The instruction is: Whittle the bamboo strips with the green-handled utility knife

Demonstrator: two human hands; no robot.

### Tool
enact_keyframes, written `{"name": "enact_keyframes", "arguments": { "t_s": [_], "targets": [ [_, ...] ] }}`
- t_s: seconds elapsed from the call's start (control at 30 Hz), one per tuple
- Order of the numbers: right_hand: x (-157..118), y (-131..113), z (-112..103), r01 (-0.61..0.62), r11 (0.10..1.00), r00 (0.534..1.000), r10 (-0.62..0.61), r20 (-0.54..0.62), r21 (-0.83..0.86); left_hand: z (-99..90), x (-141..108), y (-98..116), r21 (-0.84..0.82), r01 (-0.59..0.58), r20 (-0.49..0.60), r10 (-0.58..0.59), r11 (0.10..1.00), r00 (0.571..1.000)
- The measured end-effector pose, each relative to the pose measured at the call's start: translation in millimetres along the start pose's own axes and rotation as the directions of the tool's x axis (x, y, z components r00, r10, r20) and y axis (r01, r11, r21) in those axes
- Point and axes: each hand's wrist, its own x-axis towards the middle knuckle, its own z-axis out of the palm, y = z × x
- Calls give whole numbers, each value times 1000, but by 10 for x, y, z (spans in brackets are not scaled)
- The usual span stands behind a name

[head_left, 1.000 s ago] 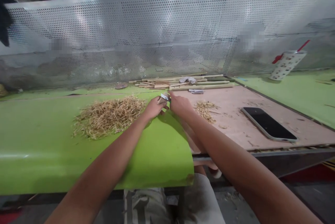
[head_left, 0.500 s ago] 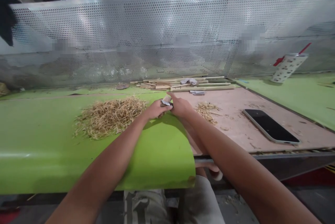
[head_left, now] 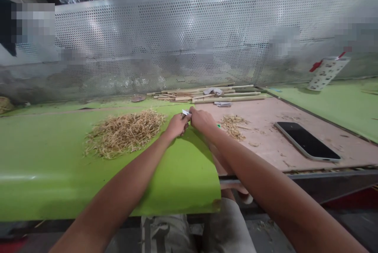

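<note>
Meeting near the right edge of the green sheet [head_left: 177, 182], the left hand [head_left: 176, 125] and the right hand [head_left: 203, 121] are held close together, fingertips toward one another. A small shiny piece [head_left: 185, 112] is gripped in the left hand, its upper end left exposed beside the right fingertips, presumably so that it can be reached by both hands. The right fingers are curled and drawn together; whether anything is pinched between them cannot be told. A pile of dry strands [head_left: 126, 133] is laid on the sheet just beside the left hand, and a smaller heap of bits [head_left: 234, 125] on the pink board [head_left: 265, 127] to the right, apparently so that the two are not mixed. Sticks [head_left: 230, 98] are laid lengthwise before the perforated screen [head_left: 177, 28], probably to be kept within reach. A phone [head_left: 307, 140] is placed flat on the board, seemingly away from the hands' work. A cup [head_left: 329, 72] is set farther off, likely so that spills are kept from the strands.
</note>
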Motion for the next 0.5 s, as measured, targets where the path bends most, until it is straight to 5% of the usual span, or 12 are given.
{"name": "enact_keyframes", "arguments": {
  "t_s": [0.17,0.5],
  "targets": [
    [-9,60,-16,66,997,998,-66,2,34,-50,14,-1,83,-79,56,75,993,996],
    [-84,-114,-21,-94,995,996,93,-16,-32,-24,-40,59,156,-9,-20,12,988,1000]
  ]
}}
